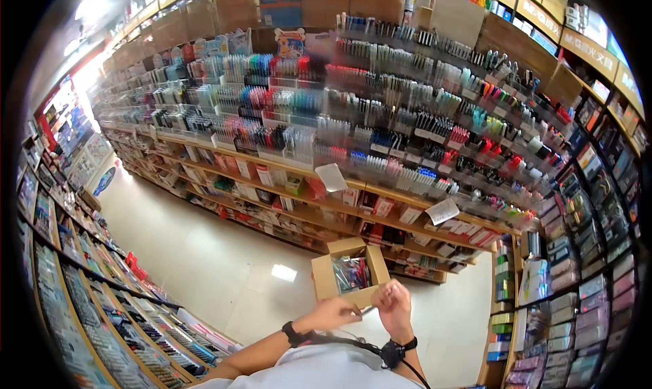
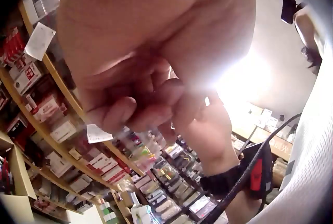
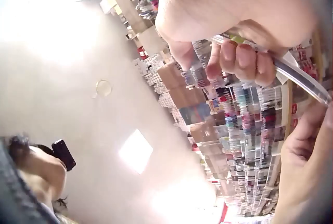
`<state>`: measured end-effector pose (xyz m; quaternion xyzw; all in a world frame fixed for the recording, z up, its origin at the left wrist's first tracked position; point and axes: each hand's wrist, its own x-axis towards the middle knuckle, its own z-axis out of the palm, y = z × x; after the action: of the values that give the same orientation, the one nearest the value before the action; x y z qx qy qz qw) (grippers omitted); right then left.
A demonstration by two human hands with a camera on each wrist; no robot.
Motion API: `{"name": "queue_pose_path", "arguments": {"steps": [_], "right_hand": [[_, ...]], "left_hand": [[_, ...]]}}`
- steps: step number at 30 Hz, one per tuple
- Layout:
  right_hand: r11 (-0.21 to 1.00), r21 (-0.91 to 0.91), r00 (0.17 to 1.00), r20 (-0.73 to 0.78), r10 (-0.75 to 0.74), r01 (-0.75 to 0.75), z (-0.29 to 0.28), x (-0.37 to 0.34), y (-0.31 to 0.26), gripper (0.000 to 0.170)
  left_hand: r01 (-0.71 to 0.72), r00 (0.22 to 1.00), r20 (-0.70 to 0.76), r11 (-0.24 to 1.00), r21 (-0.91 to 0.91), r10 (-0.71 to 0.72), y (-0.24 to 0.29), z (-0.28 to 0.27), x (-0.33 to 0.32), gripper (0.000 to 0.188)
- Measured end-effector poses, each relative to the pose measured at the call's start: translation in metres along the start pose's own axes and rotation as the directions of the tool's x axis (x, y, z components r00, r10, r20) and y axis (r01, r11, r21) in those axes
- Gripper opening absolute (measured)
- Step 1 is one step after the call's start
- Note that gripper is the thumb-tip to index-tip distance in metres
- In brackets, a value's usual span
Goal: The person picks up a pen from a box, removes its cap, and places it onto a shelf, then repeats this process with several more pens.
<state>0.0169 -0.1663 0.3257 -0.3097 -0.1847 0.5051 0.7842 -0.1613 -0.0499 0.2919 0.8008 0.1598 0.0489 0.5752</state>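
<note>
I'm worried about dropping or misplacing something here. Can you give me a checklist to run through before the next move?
1. Right hand holds the slim, pen-like item: ok, curled round it.
2. Left hand grips the item's other end: cannot tell, the contact is at the picture's edge.
3. Cardboard box open: ok, its inside shows from above.
4. Box empty: not ok, many slim items lie in it.
5. Free slot on the pen racks: cannot tell, too small to make out.

So the box sits on the floor in front of the person, packets inside. Behind it: low shelves, pen racks above them. Tiered display on the left, hanging packs on the right.
</note>
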Motion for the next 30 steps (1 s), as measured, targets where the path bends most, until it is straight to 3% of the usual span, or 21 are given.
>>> {"name": "queue_pose_path", "arguments": {"steps": [1, 2, 4, 9, 11, 13, 15, 16, 18, 21, 26, 29, 30], "right_hand": [[0.999, -0.027, 0.999, -0.028, -0.032, 0.031, 0.011, 0.006, 0.006, 0.02], [0.999, -0.031, 0.998, -0.05, -0.041, 0.04, 0.023, 0.012, 0.01, 0.02], [0.932, -0.347, 0.987, -0.082, -0.139, 0.102, 0.049, 0.023, 0.013, 0.014], [0.837, -0.543, 0.998, 0.038, -0.049, 0.062, 0.047, 0.025, 0.028, 0.017], [0.83, -0.557, 1.0, 0.006, -0.022, 0.022, 0.04, 0.023, 0.036, 0.019], [0.826, -0.564, 1.0, -0.024, -0.009, -0.006, 0.043, 0.023, 0.036, 0.023], [0.844, -0.535, 0.995, -0.098, -0.013, -0.042, 0.049, 0.021, 0.034, 0.049], [0.847, -0.53, 0.995, -0.1, -0.021, -0.035, 0.052, 0.02, 0.034, 0.049], [0.861, -0.505, 0.982, -0.126, -0.143, 0.06, 0.055, 0.021, 0.035, 0.076], [0.826, -0.557, 0.973, -0.128, -0.194, 0.091, 0.045, 0.023, 0.036, 0.09], [0.786, -0.598, 0.962, -0.088, -0.258, 0.156, 0.012, 0.023, 0.028, 0.089], [0.783, -0.591, 0.947, -0.094, -0.308, 0.196, -0.006, 0.018, 0.009, 0.087], [0.697, -0.656, 0.908, -0.041, -0.417, 0.29, -0.015, 0.021, 0.005, 0.085]], "left_hand": [[-0.137, 0.986, -0.115, 0.981, -0.137, 0.121, 0.003, -0.006, -0.005, 0.02], [-0.136, 0.988, -0.093, 0.98, -0.148, 0.124, 0.006, -0.014, -0.01, 0.02], [-0.011, 0.98, -0.195, 0.981, -0.196, -0.028, 0.017, -0.032, -0.017, 0.019], [0.039, 0.988, -0.138, 0.968, -0.248, -0.075, 0.004, -0.047, -0.018, 0.023], [-0.072, 0.974, -0.225, 0.967, -0.245, 0.016, 0.01, -0.048, -0.019, 0.017], [-0.077, 0.975, -0.219, 0.977, -0.201, 0.032, 0.006, -0.046, -0.02, 0.017], [-0.093, 0.979, -0.194, 0.982, -0.164, 0.06, 0.006, -0.045, -0.022, 0.017], [-0.093, 0.98, -0.187, 0.983, -0.157, 0.063, 0.005, -0.044, -0.023, 0.017], [-0.061, 0.982, -0.183, 0.988, -0.145, 0.034, 0.006, -0.043, -0.022, 0.017], [0.0, 0.986, -0.166, 0.986, -0.166, -0.028, 0.016, -0.042, -0.019, 0.016], [0.009, 0.989, -0.144, 0.995, -0.097, -0.023, 0.02, -0.03, -0.006, 0.017], [0.011, 0.995, -0.101, 0.991, -0.132, -0.024, 0.032, -0.018, 0.0, 0.031], [0.004, 0.995, -0.095, 0.988, -0.156, -0.019, 0.034, -0.013, 0.005, 0.036]]}}
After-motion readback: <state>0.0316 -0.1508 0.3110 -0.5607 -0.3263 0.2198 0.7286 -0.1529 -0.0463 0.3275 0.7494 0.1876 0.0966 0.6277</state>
